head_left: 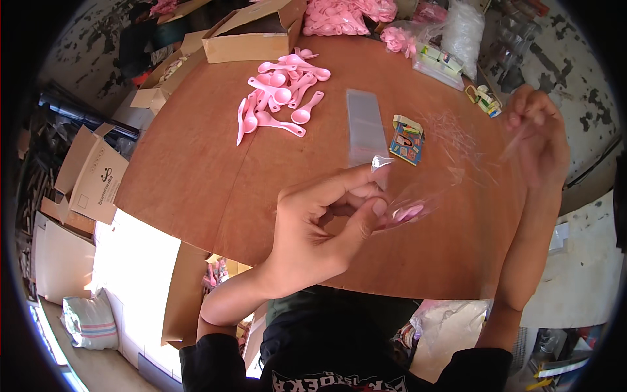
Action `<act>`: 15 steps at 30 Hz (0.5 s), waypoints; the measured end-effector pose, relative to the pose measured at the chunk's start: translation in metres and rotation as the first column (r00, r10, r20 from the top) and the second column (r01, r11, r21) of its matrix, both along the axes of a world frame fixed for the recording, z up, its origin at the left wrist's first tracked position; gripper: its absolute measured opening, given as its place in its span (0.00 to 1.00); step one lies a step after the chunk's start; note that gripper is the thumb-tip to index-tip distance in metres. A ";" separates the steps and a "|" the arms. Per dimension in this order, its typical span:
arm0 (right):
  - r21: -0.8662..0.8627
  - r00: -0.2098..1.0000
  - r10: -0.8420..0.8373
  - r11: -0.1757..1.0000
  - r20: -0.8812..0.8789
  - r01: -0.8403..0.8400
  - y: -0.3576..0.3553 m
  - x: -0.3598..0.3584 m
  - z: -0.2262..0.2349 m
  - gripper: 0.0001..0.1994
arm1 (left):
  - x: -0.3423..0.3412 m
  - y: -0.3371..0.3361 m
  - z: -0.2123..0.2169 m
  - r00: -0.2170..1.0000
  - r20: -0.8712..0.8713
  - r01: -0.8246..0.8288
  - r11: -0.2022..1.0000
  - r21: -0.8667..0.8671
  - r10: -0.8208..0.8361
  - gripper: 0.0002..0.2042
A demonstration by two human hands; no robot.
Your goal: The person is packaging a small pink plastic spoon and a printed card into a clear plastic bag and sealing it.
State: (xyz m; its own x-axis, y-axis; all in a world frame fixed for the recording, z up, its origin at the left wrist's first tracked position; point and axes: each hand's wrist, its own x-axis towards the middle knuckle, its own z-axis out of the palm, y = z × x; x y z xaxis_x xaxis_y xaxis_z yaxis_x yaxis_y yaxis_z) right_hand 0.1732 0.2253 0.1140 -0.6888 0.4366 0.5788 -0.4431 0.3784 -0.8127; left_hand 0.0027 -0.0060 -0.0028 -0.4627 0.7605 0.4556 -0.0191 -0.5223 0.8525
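My left hand (326, 222) is closed above the near middle of the table, pinching a clear plastic bag (381, 163). A pink spoon (409, 212) shows through the film beside the thumb. Raised at the far right, my right hand (539, 137) is slightly blurred, its fingers closed on a thin clear plastic strip (514, 142). Beyond my left hand lie a stack of clear plastic bags (366, 121) and a small stack of printed cards (406, 149) with a pale band. Thin clear strips (457, 138) are scattered between the cards and my right hand.
A loose pile of pink measuring spoons (281, 91) lies on the brown round table (196, 157). An open cardboard box (251, 36) stands at the back, near bagged pink items (333, 18). Another carton (95, 173) is at the left. More cards (484, 100) lie near the right edge.
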 end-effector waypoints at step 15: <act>0.300 0.907 -0.145 0.954 0.395 0.022 0.007 -0.031 -0.101 0.30 | -0.013 0.004 -0.009 0.993 -0.097 0.065 0.998 0.009 -0.064 0.15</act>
